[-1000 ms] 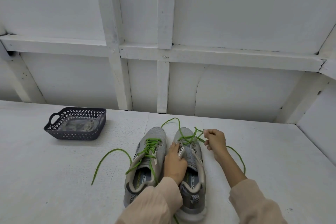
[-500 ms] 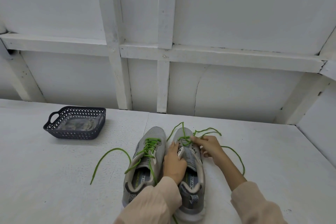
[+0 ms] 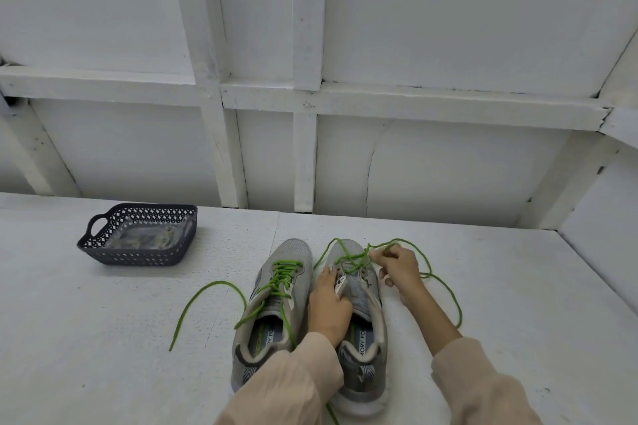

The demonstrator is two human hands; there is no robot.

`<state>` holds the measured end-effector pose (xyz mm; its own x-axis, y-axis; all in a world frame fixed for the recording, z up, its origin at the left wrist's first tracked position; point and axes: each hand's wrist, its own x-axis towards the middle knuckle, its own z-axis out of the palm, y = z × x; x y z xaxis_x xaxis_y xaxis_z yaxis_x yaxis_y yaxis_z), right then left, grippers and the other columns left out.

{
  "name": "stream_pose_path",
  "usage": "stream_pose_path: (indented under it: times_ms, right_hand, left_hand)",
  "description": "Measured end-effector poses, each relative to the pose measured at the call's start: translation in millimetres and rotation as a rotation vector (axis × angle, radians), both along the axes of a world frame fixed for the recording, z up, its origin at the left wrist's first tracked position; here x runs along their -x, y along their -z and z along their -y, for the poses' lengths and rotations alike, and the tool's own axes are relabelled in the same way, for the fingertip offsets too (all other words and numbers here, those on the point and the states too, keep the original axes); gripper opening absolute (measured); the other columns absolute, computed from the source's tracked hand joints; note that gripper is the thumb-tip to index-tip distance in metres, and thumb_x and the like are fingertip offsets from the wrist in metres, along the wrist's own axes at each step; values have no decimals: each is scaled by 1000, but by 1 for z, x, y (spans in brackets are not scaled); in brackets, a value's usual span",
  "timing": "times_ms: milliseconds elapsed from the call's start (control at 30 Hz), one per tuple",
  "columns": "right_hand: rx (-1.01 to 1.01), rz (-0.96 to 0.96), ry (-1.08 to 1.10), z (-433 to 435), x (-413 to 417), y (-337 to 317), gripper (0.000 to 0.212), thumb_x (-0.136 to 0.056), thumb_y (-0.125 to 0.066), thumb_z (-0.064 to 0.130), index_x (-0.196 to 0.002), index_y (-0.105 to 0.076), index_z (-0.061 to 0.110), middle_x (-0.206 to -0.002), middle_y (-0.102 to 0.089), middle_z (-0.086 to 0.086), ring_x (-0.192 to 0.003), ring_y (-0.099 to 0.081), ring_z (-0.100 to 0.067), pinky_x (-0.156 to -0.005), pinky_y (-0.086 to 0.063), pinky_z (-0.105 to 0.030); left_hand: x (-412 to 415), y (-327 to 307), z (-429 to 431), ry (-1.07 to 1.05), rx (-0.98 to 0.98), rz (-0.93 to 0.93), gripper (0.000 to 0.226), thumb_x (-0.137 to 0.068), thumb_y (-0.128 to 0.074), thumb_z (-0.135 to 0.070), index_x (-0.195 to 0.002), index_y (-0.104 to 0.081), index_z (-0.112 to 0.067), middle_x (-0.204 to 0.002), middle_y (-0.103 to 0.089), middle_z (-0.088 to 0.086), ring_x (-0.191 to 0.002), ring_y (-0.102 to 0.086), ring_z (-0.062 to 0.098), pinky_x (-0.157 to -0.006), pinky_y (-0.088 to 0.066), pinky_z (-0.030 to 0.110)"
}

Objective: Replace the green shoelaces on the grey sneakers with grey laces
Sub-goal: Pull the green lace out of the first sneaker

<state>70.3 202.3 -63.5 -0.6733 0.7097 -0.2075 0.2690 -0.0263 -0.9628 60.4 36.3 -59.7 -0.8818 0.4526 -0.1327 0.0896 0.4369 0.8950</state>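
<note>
Unlacing | green lace [image 3: 348, 257] is pinched by right hand [image 3: 397, 269], its crossings lying just left of it | sneaker [image 3: 366, 307] axis runs bottom-to-top of frame | eyelet flap apparently gripped by left hand [image 3: 328, 304]

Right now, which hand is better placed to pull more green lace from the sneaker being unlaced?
Right: the right hand pinches the green lace above that sneaker; the left hand holds its eyelet edge.

The person wears a loose, long-sleeved top of pale peach-beige cloth, softly creased. The left sleeve [image 3: 286, 386], at 6 o'clock, has its cuff at the wrist. The right sleeve [image 3: 483, 386], at 5 o'clock, ends higher and leaves the forearm uncovered. The left grip [image 3: 328, 304] and right grip [image 3: 397, 267] are ungloved.
</note>
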Motion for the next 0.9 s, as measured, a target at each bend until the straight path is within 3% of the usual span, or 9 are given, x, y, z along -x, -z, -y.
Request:
stream_pose_path:
  times_ms: [100,200,267,333,433,600,700,800,900]
  right_hand:
    - [125,-169,251,-3,1,1,21,-94,-63,22,-85,-57,4,-75,-55,-7,-48,-43,-15,-35,-29,-20]
    - [32,27,-23,3,-4,2,30,-86,-74,31,-78,-59,5,-64,-55,-4,-46,-42,-13,-38,-30,-22]
    - [-40,103,-161,5,-5,4,26,-80,-79,24,-70,-61,8,-60,-56,-6,-44,-42,-12,-38,-31,-22]
    - [-51,30,-88,5,-2,4,19,-84,-75,16,-72,-63,7,-69,-62,-10,-45,-45,-14,-39,-33,-22]
    - [79,-136,226,0,0,3,21,-95,-62,20,-82,-56,4,-77,-58,-9,-47,-45,-16,-37,-33,-23]
    - [-10,54,-136,10,-8,2,37,-84,-75,31,-64,-51,11,-55,-45,-2,-43,-35,-12,-38,-26,-20]
    - [-1,-29,-13,6,-5,4,29,-88,-70,18,-67,-52,9,-61,-46,-5,-45,-34,-15,-36,-24,-19]
    - [122,-139,237,3,-3,7,24,-94,-63,22,-79,-54,6,-68,-49,-5,-47,-36,-15,-34,-25,-19]
    - [47,-3,9,8,-6,7,32,-87,-72,30,-73,-55,7,-63,-50,-6,-47,-38,-14,-37,-28,-19]
  left_hand:
    - [0,-2,0,4,-5,-1,64,-82,-42,8,-144,-39,-10,-154,-30,7,-143,-27,23,-115,-19,26]
    - [0,-2,0,0,-4,3,64,-82,-42,8,-144,-39,-10,-155,-29,7,-143,-27,23,-116,-20,27]
    - [0,-2,0,-2,1,5,64,-82,-42,7,-144,-39,-10,-154,-30,7,-142,-28,23,-116,-21,27]
    - [-1,-3,1,7,5,3,64,-83,-42,7,-144,-38,-10,-155,-29,7,-142,-28,23,-115,-21,26]
    - [-1,-3,1,12,8,1,64,-84,-42,6,-145,-37,-11,-155,-28,6,-143,-27,24,-116,-21,30]
    - [-1,-4,1,-2,12,0,63,-84,-43,5,-144,-39,-11,-155,-29,8,-143,-27,24,-116,-21,31]
    - [-2,-4,1,1,12,-1,63,-84,-43,5,-145,-38,-10,-155,-29,8,-143,-27,24,-117,-20,31]
    - [-2,-3,1,7,6,-4,63,-84,-43,5,-145,-38,-11,-155,-29,6,-143,-26,24,-117,-19,32]
    - [-1,-2,0,-4,-2,-5,63,-83,-43,5,-144,-39,-11,-155,-30,7,-142,-27,24,-117,-20,31]
